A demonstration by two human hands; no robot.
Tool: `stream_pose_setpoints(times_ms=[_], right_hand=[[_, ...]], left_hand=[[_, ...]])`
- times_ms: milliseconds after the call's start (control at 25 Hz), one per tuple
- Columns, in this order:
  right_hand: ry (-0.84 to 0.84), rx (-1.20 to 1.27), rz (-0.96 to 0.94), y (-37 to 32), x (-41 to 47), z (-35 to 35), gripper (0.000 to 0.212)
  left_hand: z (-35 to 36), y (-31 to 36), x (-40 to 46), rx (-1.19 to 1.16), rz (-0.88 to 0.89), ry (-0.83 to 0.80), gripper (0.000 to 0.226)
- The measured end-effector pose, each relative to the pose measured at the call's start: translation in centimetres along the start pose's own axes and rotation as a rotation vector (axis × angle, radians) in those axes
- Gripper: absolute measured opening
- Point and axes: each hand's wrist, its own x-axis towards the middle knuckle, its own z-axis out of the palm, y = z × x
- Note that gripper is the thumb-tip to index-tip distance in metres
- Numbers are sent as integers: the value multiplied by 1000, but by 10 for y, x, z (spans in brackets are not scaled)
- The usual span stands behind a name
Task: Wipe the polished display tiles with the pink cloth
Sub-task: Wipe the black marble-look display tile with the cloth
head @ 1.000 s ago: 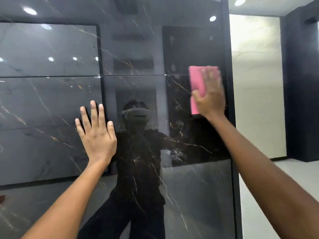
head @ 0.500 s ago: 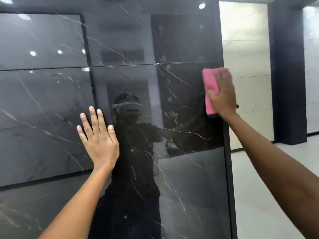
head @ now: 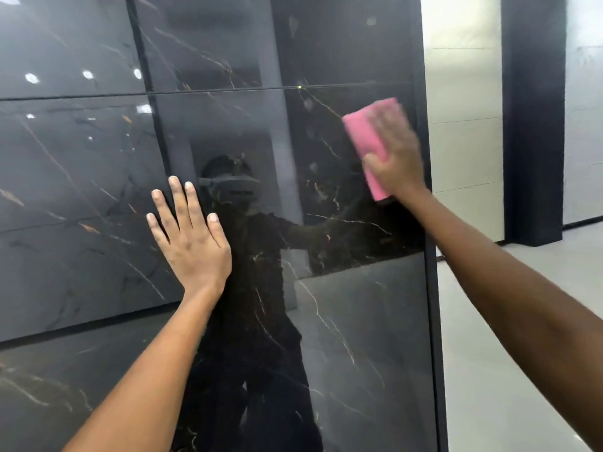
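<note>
Two hands on the dark tile [head: 326, 321]: left hand [head: 192, 239] flat, fingers straight; right hand [head: 396, 158] flat over the pink cloth [head: 363, 135]

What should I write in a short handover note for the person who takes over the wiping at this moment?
Left hand: flat on the dark polished tile, fingers straight, holding nothing.
Right hand: presses the folded pink cloth against the tile near its right edge, just below the horizontal joint.
Done: cannot tell which areas are already wiped; faint smudges show near the cloth.
Left: probably the lower part of this tile and the tiles to the left.
</note>
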Motion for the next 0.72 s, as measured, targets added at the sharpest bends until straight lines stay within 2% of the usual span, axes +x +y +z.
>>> stream_pose_setpoints(times_ms=[40, 80, 120, 160, 200, 320, 360, 400, 440, 600, 640, 680, 720], right_hand=[[64, 13, 199, 13, -1, -6, 72], [114, 12, 316, 11, -11, -3, 73], [157, 9, 389, -5, -30, 9, 73], [159, 41, 375, -31, -57, 25, 74], [114, 78, 241, -60, -89, 42, 76], [-278, -25, -672, -122, -167, 61, 75], [-352, -49, -831, -114, -158, 54, 72], [-323, -59, -838, -93, -139, 46, 71], [-260, -75, -700, -67, -118, 39, 72], [61, 8, 320, 39, -92, 1, 74], [115, 14, 480, 38, -108, 5, 75], [147, -3, 549, 25, -131, 15, 75], [144, -14, 494, 3, -159, 30, 76]], left_hand=[[1, 1, -2, 3, -1, 6, 59], [2, 2, -3, 4, 1, 9, 59], [2, 2, -3, 2, 0, 4, 59], [2, 2, 0, -4, 0, -8, 59], [0, 2, 2, -11, 1, -18, 59], [-7, 1, -9, -51, 26, -50, 59], [-7, 0, -25, -56, 39, -64, 58], [-6, -3, -45, -56, 41, -87, 59], [-5, -7, -66, -53, 40, -117, 59], [8, -26, -107, 15, 121, -162, 63], [11, -26, -106, 35, 116, -148, 63], [12, -24, -104, 44, 106, -133, 62], [12, -22, -104, 49, 104, -121, 62]])
